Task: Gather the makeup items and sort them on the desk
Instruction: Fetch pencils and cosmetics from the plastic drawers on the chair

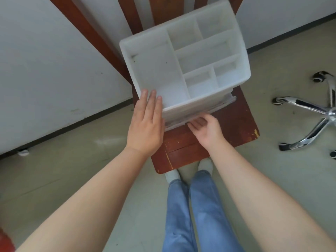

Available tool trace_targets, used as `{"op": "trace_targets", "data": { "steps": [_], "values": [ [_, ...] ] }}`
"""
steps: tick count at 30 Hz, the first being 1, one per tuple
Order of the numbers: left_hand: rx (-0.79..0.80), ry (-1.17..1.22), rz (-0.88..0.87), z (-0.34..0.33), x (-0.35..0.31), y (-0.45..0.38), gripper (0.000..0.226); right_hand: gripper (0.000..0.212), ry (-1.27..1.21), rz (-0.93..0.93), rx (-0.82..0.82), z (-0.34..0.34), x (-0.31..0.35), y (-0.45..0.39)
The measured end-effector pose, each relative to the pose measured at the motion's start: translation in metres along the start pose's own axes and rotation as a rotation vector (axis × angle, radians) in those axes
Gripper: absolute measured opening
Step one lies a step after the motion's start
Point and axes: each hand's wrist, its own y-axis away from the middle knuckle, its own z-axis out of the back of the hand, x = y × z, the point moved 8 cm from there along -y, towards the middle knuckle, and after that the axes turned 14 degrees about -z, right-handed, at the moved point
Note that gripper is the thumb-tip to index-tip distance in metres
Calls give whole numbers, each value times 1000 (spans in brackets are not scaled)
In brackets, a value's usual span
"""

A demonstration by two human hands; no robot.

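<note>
A white plastic organizer (183, 57) with several empty compartments stands on the seat of a red-brown wooden chair (234, 128). A clear drawer front (214, 110) runs along its near lower side. My left hand (147, 124) lies flat against the organizer's near left corner, fingers straight. My right hand (205, 130) is palm up at the drawer front, its fingers curled under the drawer's lip. No makeup items show in the compartments.
White walls with a dark baseboard stand behind and to the left. A chrome swivel-chair base (316, 113) with castors sits on the floor at the right. My legs in blue jeans (196, 211) stand just before the chair. Pale floor lies all around.
</note>
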Motion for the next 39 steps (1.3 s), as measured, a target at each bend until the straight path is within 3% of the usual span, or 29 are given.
{"op": "trace_targets", "data": {
  "steps": [8, 12, 13, 15, 17, 18, 20, 22, 24, 26, 29, 35, 39],
  "values": [
    [11, -26, 61, 7, -8, 9, 64, 16, 137, -67, -159, 58, -35, 20],
    [29, 95, 5, -11, -53, 46, 59, 13, 154, -102, -184, 62, -46, 24],
    [59, 189, 87, -21, -58, 56, 61, 8, 164, -110, -173, 62, -47, 25],
    [119, 456, 451, -44, -52, 76, 63, 15, 270, -151, -168, 64, -45, 29],
    [188, 738, 900, -72, -45, 98, 59, 23, 639, -229, -227, 67, -41, 40],
    [208, 813, 1025, -83, -45, 105, 57, 25, 883, -242, -254, 67, -38, 47],
    [212, 879, 1092, -97, -44, 105, 47, 25, 1319, -49, -287, 54, -18, 56],
    [195, 868, 1114, -100, -41, 104, 36, 26, 1678, 385, -277, 17, 6, 64],
    [161, 891, 1146, -106, -38, 106, 27, 47, 2040, 673, -203, -21, 10, 60],
    [142, 923, 1149, -110, -36, 106, 15, 71, 2384, 759, -205, -39, 8, 39],
    [179, 930, 1114, -117, -31, 105, 27, 86, 2733, 776, -206, -48, 0, 11],
    [178, 971, 1123, -119, -30, 105, 30, 91, 2798, 905, -93, -58, -28, 4],
    [209, 1000, 1138, -118, -30, 103, 30, 57, 2738, 907, -200, -56, -31, 6]
  ]
}}
